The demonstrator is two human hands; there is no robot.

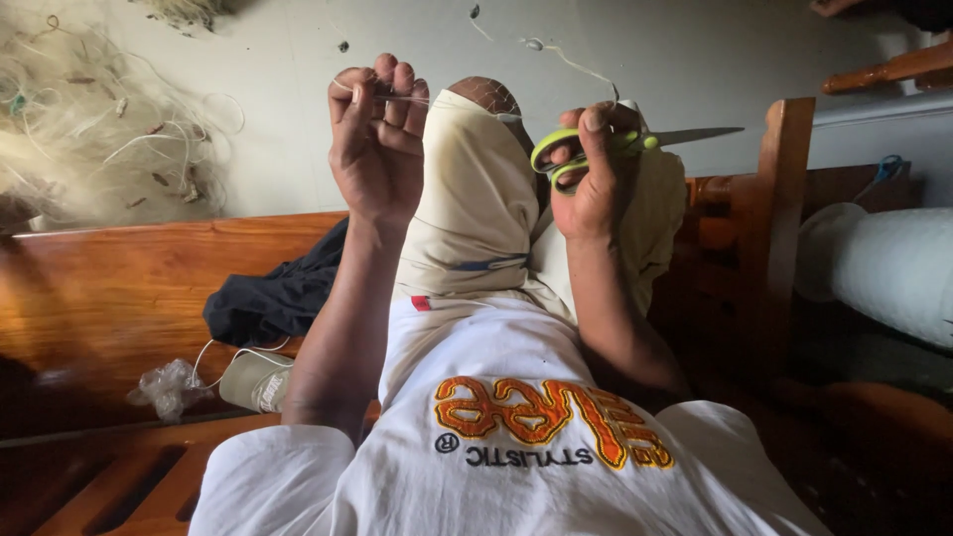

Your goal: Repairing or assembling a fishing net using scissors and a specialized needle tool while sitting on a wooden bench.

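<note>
A long wooden bench [119,288] runs across the view, with a heap of tangled pale fishing net [89,129] lying beyond it on the floor. A raised knee in beige cloth [476,199] stands between the two hands, fine mesh draped over its top. On the bench lie a dark garment [278,298], a small crumpled plastic bag [169,387] and a pale pouch [256,382]. The left hand [377,139] is curled shut, pinching what seems to be a thin line [417,99] stretched toward the knee. The right hand [591,179] grips green-handled scissors [615,144], fingers through the loops, blade pointing right, just beside the knee.
</note>
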